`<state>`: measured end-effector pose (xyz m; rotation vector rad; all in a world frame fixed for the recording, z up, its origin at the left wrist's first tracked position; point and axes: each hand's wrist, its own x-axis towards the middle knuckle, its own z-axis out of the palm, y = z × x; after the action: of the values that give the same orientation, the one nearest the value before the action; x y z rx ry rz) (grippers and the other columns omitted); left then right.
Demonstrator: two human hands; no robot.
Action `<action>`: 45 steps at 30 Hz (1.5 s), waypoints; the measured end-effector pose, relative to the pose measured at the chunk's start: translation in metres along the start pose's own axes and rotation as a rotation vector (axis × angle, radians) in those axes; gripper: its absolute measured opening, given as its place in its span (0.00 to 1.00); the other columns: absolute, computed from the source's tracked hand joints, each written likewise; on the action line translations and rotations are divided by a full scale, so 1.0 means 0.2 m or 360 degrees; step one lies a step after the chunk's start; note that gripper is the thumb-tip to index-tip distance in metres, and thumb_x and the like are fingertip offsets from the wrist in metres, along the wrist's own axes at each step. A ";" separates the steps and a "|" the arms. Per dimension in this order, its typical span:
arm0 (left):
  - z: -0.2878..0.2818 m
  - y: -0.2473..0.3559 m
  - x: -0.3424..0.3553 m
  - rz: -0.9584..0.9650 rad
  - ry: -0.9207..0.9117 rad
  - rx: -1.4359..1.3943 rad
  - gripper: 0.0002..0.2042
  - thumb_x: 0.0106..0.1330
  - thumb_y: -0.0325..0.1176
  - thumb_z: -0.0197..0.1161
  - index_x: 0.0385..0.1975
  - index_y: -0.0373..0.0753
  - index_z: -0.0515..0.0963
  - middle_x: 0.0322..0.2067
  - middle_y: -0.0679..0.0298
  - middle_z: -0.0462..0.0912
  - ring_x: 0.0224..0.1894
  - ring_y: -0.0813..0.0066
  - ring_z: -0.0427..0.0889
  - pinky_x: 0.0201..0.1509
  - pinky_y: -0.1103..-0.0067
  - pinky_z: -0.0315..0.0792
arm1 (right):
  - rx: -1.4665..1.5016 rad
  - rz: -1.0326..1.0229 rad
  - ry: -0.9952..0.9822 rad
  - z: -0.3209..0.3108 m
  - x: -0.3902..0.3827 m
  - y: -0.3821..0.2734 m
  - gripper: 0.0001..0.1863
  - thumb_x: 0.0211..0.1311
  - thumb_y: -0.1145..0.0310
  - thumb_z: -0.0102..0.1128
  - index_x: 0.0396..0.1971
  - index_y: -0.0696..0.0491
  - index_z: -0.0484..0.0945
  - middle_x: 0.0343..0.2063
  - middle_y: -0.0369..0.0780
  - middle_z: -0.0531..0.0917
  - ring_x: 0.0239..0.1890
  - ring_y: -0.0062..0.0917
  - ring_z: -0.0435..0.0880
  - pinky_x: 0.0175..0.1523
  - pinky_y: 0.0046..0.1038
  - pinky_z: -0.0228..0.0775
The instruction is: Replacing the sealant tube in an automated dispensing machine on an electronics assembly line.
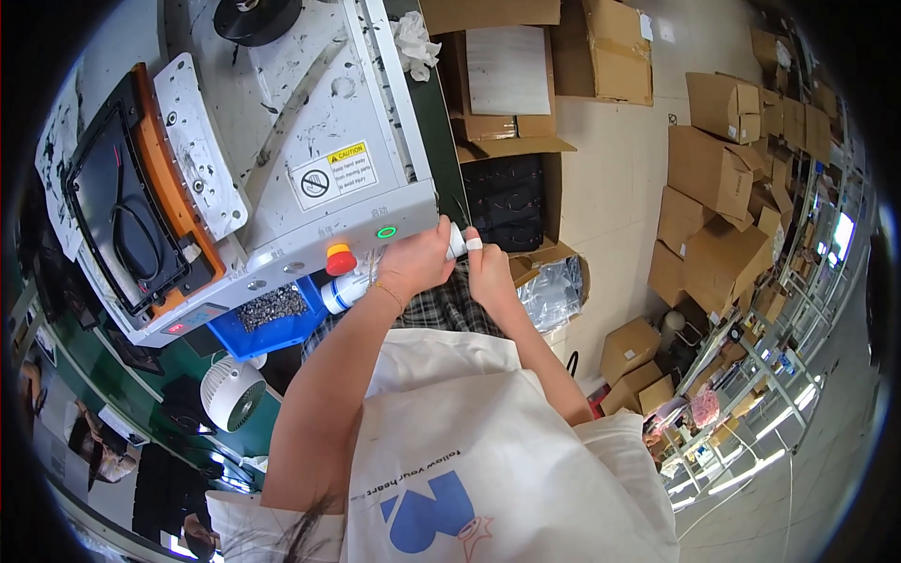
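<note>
My left hand [413, 263] is wrapped round a white cylinder with a blue band, apparently a bottle [345, 292], held sideways in front of the machine. Its blue-banded end shows left of my wrist; my hand hides the middle. At the other end a white part [457, 242] sticks out between my hands. My right hand [493, 274] is closed with its fingers at that white end, and a white wrap circles one finger. Just beyond my left hand are the machine's red-and-yellow stop button [341, 260] and a green-lit button [387, 232].
The grey machine [361, 103] holds an orange-and-black frame [155, 178] at left. A blue bin [235, 328] of small metal parts hangs at its front edge, above a white fan [233, 389]. Cardboard boxes [601, 56] stand at right, one with black items [504, 202].
</note>
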<state>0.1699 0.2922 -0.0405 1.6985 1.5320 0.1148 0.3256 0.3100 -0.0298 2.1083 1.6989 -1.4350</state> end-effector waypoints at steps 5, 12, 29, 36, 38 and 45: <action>0.00 0.00 0.02 0.0088 0.0160 0.0104 0.21 0.46 0.40 0.69 0.34 0.35 0.70 0.35 0.55 0.72 0.39 0.55 0.78 0.39 0.67 0.75 | -0.0116 0.0074 -0.0018 0.00 -0.14 0.12 0.32 0.70 0.50 0.41 0.22 0.66 0.77 0.24 0.62 0.77 0.34 0.60 0.77 0.39 0.51 0.68; 0.00 -0.01 0.02 0.0067 0.0131 0.0090 0.20 0.46 0.40 0.69 0.34 0.35 0.70 0.35 0.56 0.72 0.38 0.56 0.78 0.39 0.67 0.74 | -0.0054 0.0139 -0.0016 0.03 -0.11 0.15 0.33 0.70 0.48 0.41 0.23 0.67 0.77 0.22 0.64 0.76 0.33 0.59 0.77 0.37 0.50 0.68; 0.01 0.00 0.02 -0.0001 0.0067 0.0120 0.21 0.46 0.42 0.69 0.35 0.37 0.69 0.35 0.59 0.71 0.38 0.58 0.78 0.39 0.66 0.73 | 0.0012 -0.0026 0.0047 0.03 -0.04 0.07 0.34 0.70 0.51 0.41 0.18 0.68 0.75 0.19 0.62 0.75 0.29 0.59 0.77 0.35 0.51 0.66; 0.00 0.01 0.03 0.0003 0.0114 0.0134 0.21 0.46 0.42 0.69 0.35 0.37 0.70 0.36 0.58 0.72 0.37 0.58 0.78 0.39 0.66 0.73 | 0.0033 -0.0016 0.0016 0.02 -0.01 0.03 0.34 0.70 0.49 0.40 0.19 0.68 0.75 0.20 0.63 0.75 0.30 0.60 0.76 0.36 0.51 0.67; 0.01 0.01 0.01 -0.0031 0.0084 0.0100 0.21 0.46 0.42 0.69 0.35 0.37 0.70 0.36 0.58 0.72 0.37 0.58 0.78 0.39 0.66 0.73 | 0.0063 -0.0022 0.0030 0.02 -0.04 0.02 0.35 0.70 0.49 0.40 0.19 0.68 0.75 0.20 0.63 0.75 0.31 0.60 0.76 0.36 0.51 0.67; 0.00 0.01 0.03 0.0001 0.0108 0.0164 0.21 0.47 0.41 0.69 0.35 0.36 0.69 0.36 0.58 0.72 0.38 0.58 0.78 0.39 0.67 0.73 | -0.0006 -0.0031 0.0005 0.01 -0.04 0.07 0.37 0.70 0.47 0.39 0.19 0.70 0.74 0.19 0.64 0.75 0.31 0.60 0.77 0.36 0.52 0.67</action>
<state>0.1727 0.2978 -0.0411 1.7922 1.6118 0.0960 0.3359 0.2978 -0.0333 2.0987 1.7269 -1.4330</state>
